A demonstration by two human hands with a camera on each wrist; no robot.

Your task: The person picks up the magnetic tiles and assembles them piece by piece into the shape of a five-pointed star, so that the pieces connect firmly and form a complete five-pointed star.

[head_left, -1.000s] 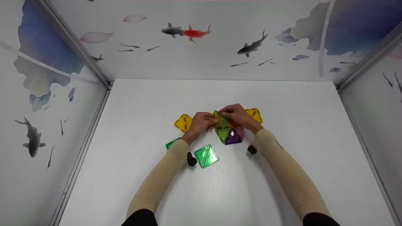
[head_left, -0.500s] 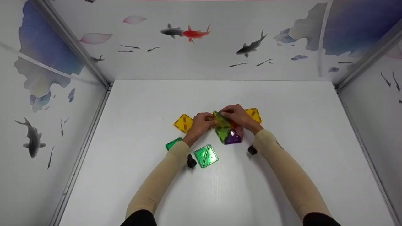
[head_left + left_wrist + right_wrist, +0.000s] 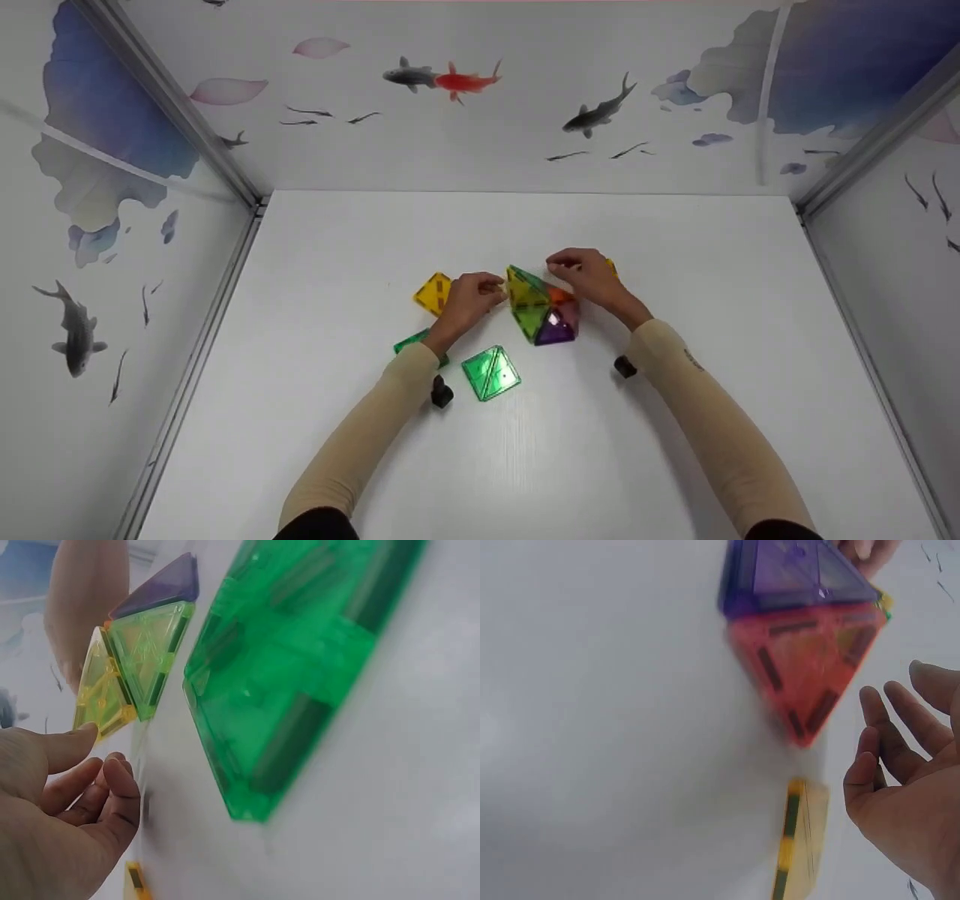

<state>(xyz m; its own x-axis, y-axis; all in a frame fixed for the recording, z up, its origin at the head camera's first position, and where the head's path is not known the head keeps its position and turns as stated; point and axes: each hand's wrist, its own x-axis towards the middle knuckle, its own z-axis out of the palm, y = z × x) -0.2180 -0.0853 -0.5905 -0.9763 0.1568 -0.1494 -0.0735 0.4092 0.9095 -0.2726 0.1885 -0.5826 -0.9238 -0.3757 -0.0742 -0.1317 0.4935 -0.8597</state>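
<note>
Ungripped, and apparently self-supporting

On the table [image 3: 562,450], between left hand [image 3: 471,300] and right hand [image 3: 592,276]: a cluster [image 3: 541,319] of clear triangles, set edge to edge. Looks arranged to lean: yellow triangle [image 3: 527,294] above lime triangle [image 3: 529,324], with purple triangle [image 3: 556,331] and red triangle [image 3: 568,309] sloping alongside, each probably propping its neighbour. Dark strips along the edges, likely magnets, and so a likely reason for needing no grip. Cannot tell how closed on the far side.

At the cluster's left edge, left hand with thumb and bent fingers apart, holding nothing; touching the yellow triangle or just short of it, cannot tell which. Probably kept so close to catch a slip. Opposite, right hand with fingers loosely spread and gently bent, holding nothing, just beside the cluster and clear of it; well placed for a counter-push.

Lying around: a yellow tile [image 3: 430,294] partly behind left hand, another yellow piece [image 3: 612,267] mostly hidden by right hand, a green tile [image 3: 412,340] under the left wrist, and nearer the body a green pair [image 3: 501,373], long edges together as a square. Probably spread thus for easy reach, well off the cluster's foot.
</note>
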